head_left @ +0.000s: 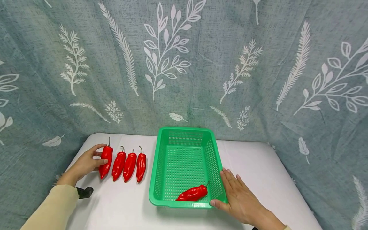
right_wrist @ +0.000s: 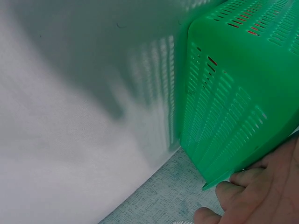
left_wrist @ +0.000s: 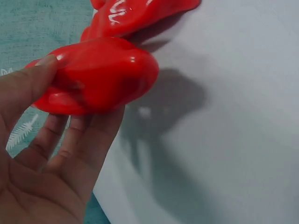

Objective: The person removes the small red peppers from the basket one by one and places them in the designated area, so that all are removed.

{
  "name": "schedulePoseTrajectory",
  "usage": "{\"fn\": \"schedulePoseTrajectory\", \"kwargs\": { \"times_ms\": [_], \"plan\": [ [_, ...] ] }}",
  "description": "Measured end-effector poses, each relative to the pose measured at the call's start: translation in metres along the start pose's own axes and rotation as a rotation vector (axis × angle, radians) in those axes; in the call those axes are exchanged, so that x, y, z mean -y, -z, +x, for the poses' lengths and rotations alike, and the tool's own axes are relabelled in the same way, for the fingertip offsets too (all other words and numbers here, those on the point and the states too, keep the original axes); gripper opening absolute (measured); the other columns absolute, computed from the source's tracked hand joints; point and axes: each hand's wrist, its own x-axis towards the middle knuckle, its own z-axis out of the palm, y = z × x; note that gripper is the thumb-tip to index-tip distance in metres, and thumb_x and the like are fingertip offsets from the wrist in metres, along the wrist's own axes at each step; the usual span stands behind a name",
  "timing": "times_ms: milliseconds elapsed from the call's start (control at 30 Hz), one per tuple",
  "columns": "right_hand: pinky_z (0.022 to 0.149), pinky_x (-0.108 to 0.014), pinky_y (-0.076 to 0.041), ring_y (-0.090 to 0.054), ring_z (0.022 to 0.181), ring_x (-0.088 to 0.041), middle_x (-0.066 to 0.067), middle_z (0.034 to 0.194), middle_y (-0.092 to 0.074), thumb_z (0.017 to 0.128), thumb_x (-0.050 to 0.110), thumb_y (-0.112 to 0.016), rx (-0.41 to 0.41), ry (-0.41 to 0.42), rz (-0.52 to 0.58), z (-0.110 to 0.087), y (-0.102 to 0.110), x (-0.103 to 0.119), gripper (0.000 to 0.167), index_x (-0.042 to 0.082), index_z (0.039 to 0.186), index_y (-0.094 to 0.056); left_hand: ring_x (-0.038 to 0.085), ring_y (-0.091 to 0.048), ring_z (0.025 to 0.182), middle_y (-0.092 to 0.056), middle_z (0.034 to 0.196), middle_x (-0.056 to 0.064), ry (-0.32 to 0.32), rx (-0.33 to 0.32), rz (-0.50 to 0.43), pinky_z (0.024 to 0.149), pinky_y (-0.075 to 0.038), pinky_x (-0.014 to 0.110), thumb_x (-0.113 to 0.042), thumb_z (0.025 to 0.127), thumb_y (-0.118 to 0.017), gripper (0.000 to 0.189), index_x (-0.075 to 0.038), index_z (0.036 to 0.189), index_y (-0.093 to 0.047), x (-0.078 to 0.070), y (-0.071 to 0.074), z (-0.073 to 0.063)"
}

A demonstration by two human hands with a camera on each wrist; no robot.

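Observation:
My left hand (head_left: 87, 161) pinches a red chili pepper (head_left: 106, 158) at the left of the table, its green stem pointing away from me. In the left wrist view the thumb lies on one side of this pepper (left_wrist: 98, 77) and the fingers on the other, with a shadow on the white cloth beside it. Three more red peppers (head_left: 129, 167) lie in a row just to its right. My right hand (head_left: 241, 198) rests, fingers straight, along the right side of a green plastic basket (head_left: 153, 179), thumb at its front rim. Inside the basket lies one red pepper (head_left: 192, 193) near the front.
The table (head_left: 115, 207) has a white cover. Behind and on both sides hangs a grey-green curtain (head_left: 201, 80) with white leaf prints, close to the table's edges. A black strap piece (head_left: 85, 192) sits at my left wrist.

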Motion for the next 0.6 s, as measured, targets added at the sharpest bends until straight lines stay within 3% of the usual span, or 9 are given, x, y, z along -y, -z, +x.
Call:
{"fn": "schedulePoseTrajectory", "kwargs": {
  "times_ms": [367, 600],
  "plan": [
    [0.124, -0.062, -0.031, -0.03, 0.159, -0.038, -0.02, 0.17, -0.033, 0.098, 0.074, -0.054, 0.01, -0.007, -0.003, -0.001, 0.0, 0.0, 0.104, -0.006, 0.162, -0.032, 0.046, -0.062, 0.118, -0.036, 0.149, 0.038, 0.057, 0.019, 0.001, 0.09, -0.064, 0.048, -0.017, 0.1, -0.073, 0.086, -0.005, 0.167, -0.02, 0.011, -0.003, 0.006],
    [0.124, -0.062, -0.031, -0.03, 0.159, -0.038, -0.02, 0.17, -0.033, 0.098, 0.074, -0.052, 0.015, -0.004, -0.007, 0.0, 0.002, -0.001, 0.104, -0.006, 0.161, -0.032, 0.047, -0.058, 0.122, -0.038, 0.148, 0.038, 0.085, 0.018, 0.063, 0.093, -0.063, 0.046, -0.021, 0.099, -0.074, 0.085, -0.002, 0.165, -0.023, 0.012, -0.006, 0.009]
  ]
}}
